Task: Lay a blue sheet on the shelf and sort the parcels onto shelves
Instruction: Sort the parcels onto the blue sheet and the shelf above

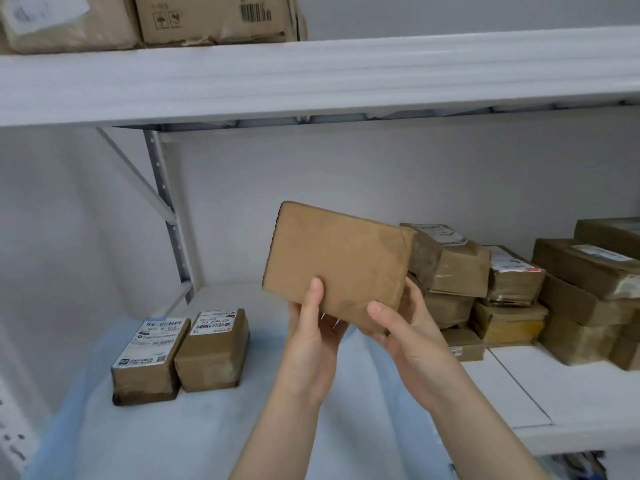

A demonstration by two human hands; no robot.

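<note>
A plain brown parcel is held up in the air in front of the shelf, its blank face towards me and tilted. My left hand grips its lower left edge, thumb on the front. My right hand holds its lower right corner, thumb on the front and fingers behind. A pale blue sheet covers the left part of the shelf. Two labelled parcels lie side by side on the sheet, at the left.
A pile of several brown parcels is stacked on the bare white shelf board at the right. An upper shelf carries more boxes. A metal upright stands at the back left.
</note>
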